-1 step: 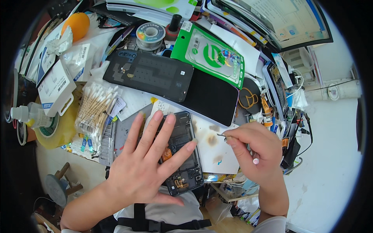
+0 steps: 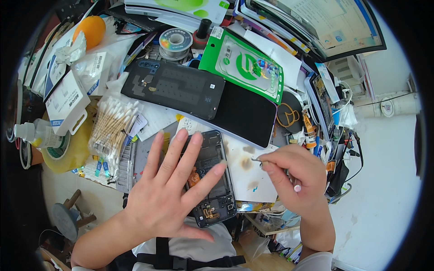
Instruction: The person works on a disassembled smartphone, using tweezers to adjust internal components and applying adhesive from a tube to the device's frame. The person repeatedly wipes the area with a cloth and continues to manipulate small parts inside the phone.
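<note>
An opened phone (image 2: 211,158) with its inner parts bare lies at the near edge of the desk. Across its left part my left hand (image 2: 167,189) is spread, palm down, fingers apart and holding nothing. An orange flex piece (image 2: 193,178) shows between its fingers. To the right of the phone, my right hand (image 2: 296,178) pinches a thin tool with a hooked metal tip (image 2: 255,159). A pale pink end of it pokes out below the fingers. The tip hovers over stained white paper (image 2: 246,174), apart from the phone. Most of the tool is hidden in the hand.
Beyond the phone lie a dark phone back cover (image 2: 174,88), a black-screened phone (image 2: 246,115) and a green packet (image 2: 246,63). Bagged cotton swabs (image 2: 113,126), a bottle (image 2: 40,133) and white boxes (image 2: 68,101) crowd the left. A solder spool (image 2: 175,43) and a monitor (image 2: 339,31) stand farther back.
</note>
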